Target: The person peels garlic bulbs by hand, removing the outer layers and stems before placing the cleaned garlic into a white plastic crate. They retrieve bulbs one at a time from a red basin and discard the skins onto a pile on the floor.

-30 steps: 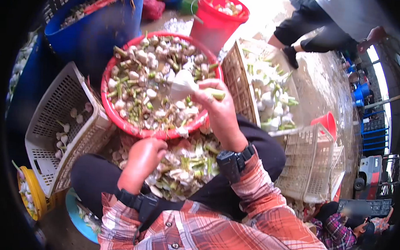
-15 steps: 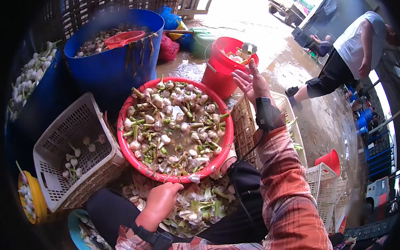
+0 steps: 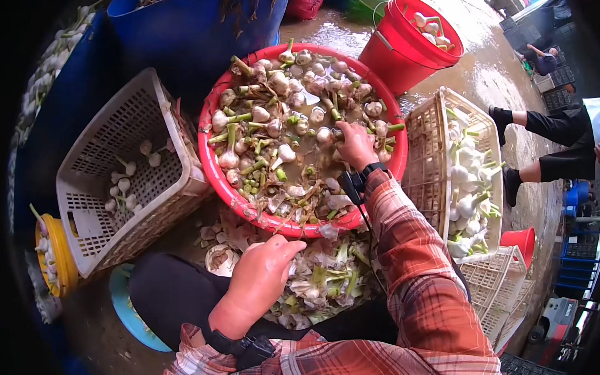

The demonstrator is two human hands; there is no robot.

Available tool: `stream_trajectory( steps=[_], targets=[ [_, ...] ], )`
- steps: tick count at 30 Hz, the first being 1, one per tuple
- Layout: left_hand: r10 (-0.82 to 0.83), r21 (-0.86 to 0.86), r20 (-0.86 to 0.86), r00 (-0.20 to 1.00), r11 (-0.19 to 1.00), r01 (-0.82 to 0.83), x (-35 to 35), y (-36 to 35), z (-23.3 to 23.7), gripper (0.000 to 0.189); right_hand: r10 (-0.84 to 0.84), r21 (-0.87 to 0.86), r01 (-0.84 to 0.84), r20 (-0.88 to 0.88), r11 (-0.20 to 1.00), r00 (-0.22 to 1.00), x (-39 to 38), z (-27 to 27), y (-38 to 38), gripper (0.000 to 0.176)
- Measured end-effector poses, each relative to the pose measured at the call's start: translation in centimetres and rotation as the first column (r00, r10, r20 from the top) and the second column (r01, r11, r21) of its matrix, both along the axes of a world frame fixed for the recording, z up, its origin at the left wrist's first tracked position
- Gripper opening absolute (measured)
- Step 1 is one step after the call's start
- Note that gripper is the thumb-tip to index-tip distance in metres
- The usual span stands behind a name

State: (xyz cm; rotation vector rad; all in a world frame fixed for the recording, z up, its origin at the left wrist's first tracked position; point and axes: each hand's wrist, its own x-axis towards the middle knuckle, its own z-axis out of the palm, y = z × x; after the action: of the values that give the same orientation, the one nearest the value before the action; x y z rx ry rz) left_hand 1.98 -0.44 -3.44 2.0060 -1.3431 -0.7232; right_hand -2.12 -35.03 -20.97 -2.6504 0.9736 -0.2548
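Garlic (image 3: pixel 285 154) lies in the red tub (image 3: pixel 253 215), against my right hand's (image 3: pixel 356 146) bent fingers; whether they pinch a bulb, I cannot tell. My left hand (image 3: pixel 261 262) curls by the near rim, its grip hidden, above peelings (image 3: pixel 323 281). Crates (image 3: pixel 95 200) flank the tub; 2 people (image 3: pixel 572 147) are beyond on wet floor (image 3: pixel 492 88). Bulbs look pinkish-white, stems green.

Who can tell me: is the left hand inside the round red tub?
No, the left hand is outside the red tub, above the peelings.
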Motion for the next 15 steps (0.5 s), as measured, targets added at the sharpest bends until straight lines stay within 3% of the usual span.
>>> stream_trajectory(
  steps=[1,2,4,5,6,7,8,9,10,11,13,15],
  targets=[
    [0.006,0.014,0.001,1.000,1.000,-0.006,0.2,0.0,-0.1,0.027,-0.048,0.003,0.050,-0.191,0.999,0.980,0.7,-0.9,0.3,0.046],
    [-0.046,0.009,0.036,0.998,0.999,0.046,0.4,0.1,-0.1,0.028,-0.061,-0.089,0.041,-0.234,0.995,0.970,1.3,-1.6,0.6,0.043],
    [-0.092,0.014,0.067,0.993,0.996,0.092,0.6,0.2,-0.1,0.030,0.042,-0.046,-0.063,-0.362,0.997,0.931,2.3,-3.3,-0.6,0.033],
    [-0.046,0.024,0.055,0.997,0.999,0.045,0.5,0.1,-0.2,0.031,0.061,0.042,-0.046,-0.475,0.998,0.878,2.8,-0.1,0.4,0.029],
    [-0.001,0.030,0.043,0.999,1.000,-0.001,0.3,-0.1,-0.2,0.032,0.061,0.042,-0.046,-0.478,0.998,0.876,2.3,0.7,0.2,0.029],
    [0.071,0.072,-0.025,0.997,0.995,-0.069,-0.1,-0.2,-0.1,0.037,0.173,0.318,-0.059,-0.343,0.946,0.924,1.6,1.8,-0.3,0.022],
    [0.075,0.075,-0.027,0.997,0.994,-0.073,-0.3,-0.3,-0.1,0.037,0.242,0.570,-0.102,-0.177,0.815,0.954,0.8,2.9,-0.5,0.018],
    [0.119,-0.009,-0.030,0.992,0.993,-0.119,-0.4,-0.6,-0.1,0.046,0.197,0.811,-0.058,-0.072,0.582,0.978,-0.2,5.6,0.1,0.022],
    [0.164,-0.094,-0.034,0.986,0.982,-0.166,-0.3,-1.1,0.0,0.055,0.107,0.935,-0.125,0.094,0.331,0.990,-1.6,6.1,0.7,0.024],
    [0.229,-0.105,-0.165,0.959,0.963,-0.248,-0.3,-1.5,0.8,0.063,0.058,0.943,-0.241,0.234,0.228,0.970,-2.7,9.5,3.0,0.030],
    [0.296,-0.130,-0.377,0.877,0.921,-0.367,-0.2,-2.0,1.7,0.077,0.107,0.961,-0.221,0.205,0.164,0.973,-4.7,15.5,6.7,0.032],
    [0.266,-0.154,-0.583,0.767,0.891,-0.426,-0.2,-2.3,0.8,0.083,0.207,0.935,-0.294,0.253,0.200,0.945,-6.4,18.7,10.1,0.032]
  ],
)
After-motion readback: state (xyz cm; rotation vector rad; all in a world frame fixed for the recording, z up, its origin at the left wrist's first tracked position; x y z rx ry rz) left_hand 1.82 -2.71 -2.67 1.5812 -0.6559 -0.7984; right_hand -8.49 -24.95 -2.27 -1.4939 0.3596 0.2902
